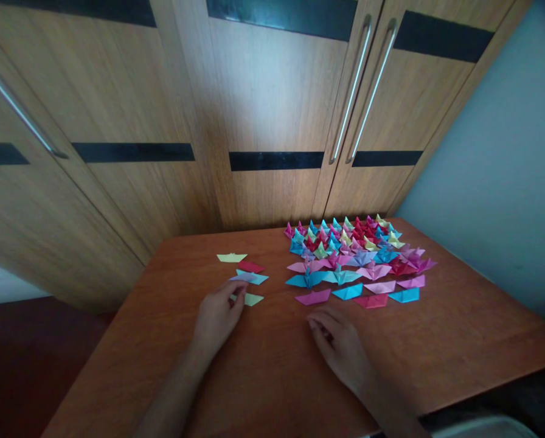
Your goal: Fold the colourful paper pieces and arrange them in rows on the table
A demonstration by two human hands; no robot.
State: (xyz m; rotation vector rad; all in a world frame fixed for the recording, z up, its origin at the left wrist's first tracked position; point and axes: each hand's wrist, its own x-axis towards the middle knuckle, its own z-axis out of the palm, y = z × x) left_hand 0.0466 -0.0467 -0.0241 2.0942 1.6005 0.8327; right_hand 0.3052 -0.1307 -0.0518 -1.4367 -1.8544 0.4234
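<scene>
My left hand (218,313) is over the left part of the table, its thumb and fingers pinched at a lavender folded paper boat (242,277). Around those fingertips lie a light green folded piece (253,300), partly hidden by the hand, a blue one (256,279) and a red one (251,266). A pale yellow piece (232,258) lies farther back. My right hand (339,344) rests on the table with its fingers curled and nothing visible in them. Just beyond it is the front row of flat folded pieces, with a magenta one (313,297) nearest.
Many colourful origami pieces (340,258) stand in close rows at the back right of the brown table (263,365). Behind the table rise wooden cabinet doors (272,103) with long metal handles (352,88). A pale wall (500,201) borders the right side.
</scene>
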